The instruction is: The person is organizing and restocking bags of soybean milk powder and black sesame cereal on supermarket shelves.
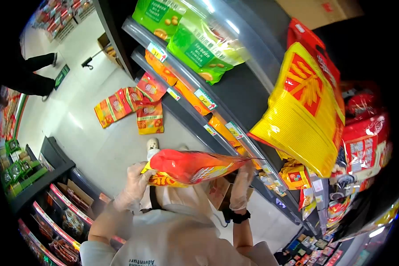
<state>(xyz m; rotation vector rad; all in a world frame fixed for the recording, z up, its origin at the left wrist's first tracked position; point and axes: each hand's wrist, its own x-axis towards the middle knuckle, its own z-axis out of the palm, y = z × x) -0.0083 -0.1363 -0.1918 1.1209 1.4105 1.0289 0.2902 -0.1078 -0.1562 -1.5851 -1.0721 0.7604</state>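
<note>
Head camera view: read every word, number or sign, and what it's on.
"Soybean MILK POWDER": green bags.
"Adventure": shirt; the word beside it is unclear.
Arrow: green floor sign.
Red arrows: price tags; their numbers are too small to trust.
Other print, including that on the held bag: too small or blurred.

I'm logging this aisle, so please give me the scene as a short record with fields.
Left hand: closed on the left end of a red-and-yellow bag
Right hand: by the bag's other end; grip unclear
Shelf: green soybean milk powder pouches
Price labels: along shelf edges
Floor: red-and-orange packets
</note>
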